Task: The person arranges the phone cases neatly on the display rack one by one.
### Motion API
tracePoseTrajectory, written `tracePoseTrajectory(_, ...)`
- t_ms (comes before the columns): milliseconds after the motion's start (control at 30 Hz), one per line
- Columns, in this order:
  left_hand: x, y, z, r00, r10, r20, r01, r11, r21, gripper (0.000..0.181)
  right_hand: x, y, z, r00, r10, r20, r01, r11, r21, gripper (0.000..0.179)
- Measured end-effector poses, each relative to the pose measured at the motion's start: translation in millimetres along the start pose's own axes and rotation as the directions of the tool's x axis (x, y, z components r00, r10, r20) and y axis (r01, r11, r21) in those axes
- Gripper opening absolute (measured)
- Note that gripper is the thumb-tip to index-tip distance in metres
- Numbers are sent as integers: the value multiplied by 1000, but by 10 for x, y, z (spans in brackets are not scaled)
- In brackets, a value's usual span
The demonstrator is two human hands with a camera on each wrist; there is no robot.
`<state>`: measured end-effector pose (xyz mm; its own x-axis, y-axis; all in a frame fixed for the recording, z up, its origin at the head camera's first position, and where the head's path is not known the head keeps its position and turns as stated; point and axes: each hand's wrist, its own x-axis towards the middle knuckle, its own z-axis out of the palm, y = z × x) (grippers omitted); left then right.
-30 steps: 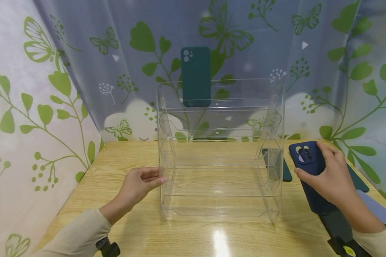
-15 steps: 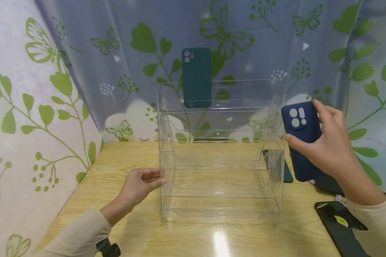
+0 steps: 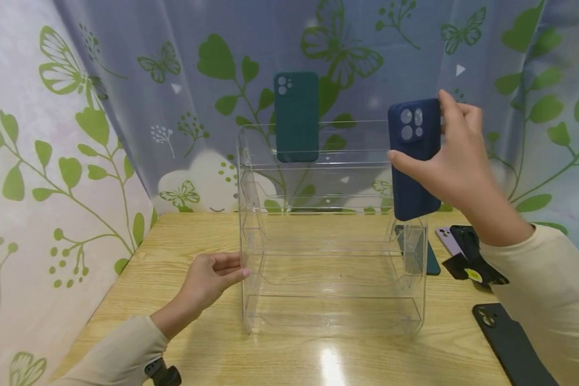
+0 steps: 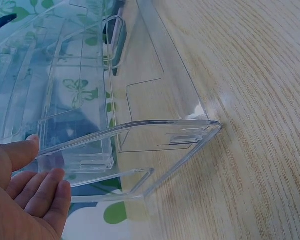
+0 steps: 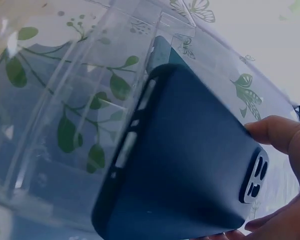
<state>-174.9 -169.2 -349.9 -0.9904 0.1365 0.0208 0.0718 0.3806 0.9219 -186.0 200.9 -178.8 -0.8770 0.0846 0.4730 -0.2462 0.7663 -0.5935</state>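
Note:
A clear tiered display rack (image 3: 335, 296) stands upright on the table. My left hand (image 3: 214, 276) holds its left side edge, with the thumb on one face and the fingers on the other in the left wrist view. My right hand (image 3: 455, 147) grips a dark blue phone case (image 3: 417, 185) by its long sides, camera holes up and back toward me. That case is raised in front of the rack's upper right part. A green phone case (image 3: 296, 118) stands in the top tier, left of the blue one. The right wrist view shows the blue case (image 5: 175, 155) close to the clear tiers.
On the table (image 3: 188, 236) right of the rack lie a dark green case (image 3: 431, 260), a pale purple case (image 3: 446, 238) and a black case (image 3: 465, 238), partly behind my right sleeve. Nearer me lies another black case (image 3: 506, 338). A patterned curtain (image 3: 183, 32) hangs behind.
My right hand has lifted the dark blue phone case from low on the right, up and left, to the rack's upper right. The case has become more upright. The left hand stays put.

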Motion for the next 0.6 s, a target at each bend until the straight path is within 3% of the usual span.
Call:
tracePoseTrajectory(400, 4, 3, 4, 1000, -4, -2, 4, 1000, -8, 45, 408, -403, 122, 998, -11, -63, 12, 1000, 16, 102)
tracePoseTrajectory(600, 12, 5, 9, 1000, -11, -8, 11, 1000, -11, 44, 613, -496, 207, 989, -47, -142, 50, 999, 17, 98)
